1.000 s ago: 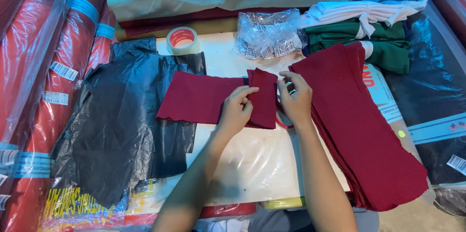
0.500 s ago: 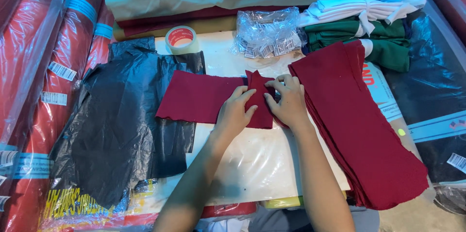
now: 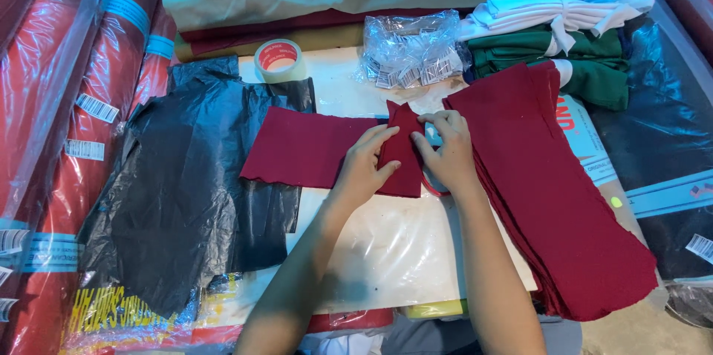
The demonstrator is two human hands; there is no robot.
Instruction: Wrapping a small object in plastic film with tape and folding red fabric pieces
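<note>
Fingers of left hand (image 3: 365, 165) and right hand (image 3: 444, 153) pinch maroon cloth (image 3: 312, 148).

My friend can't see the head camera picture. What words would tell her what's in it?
Two bare hands, left hand and right hand, press and pinch a folded dark red cloth piece on a white table. A stack of red cloth lies to the right, a black plastic bag to the left, a tape roll behind.
</note>
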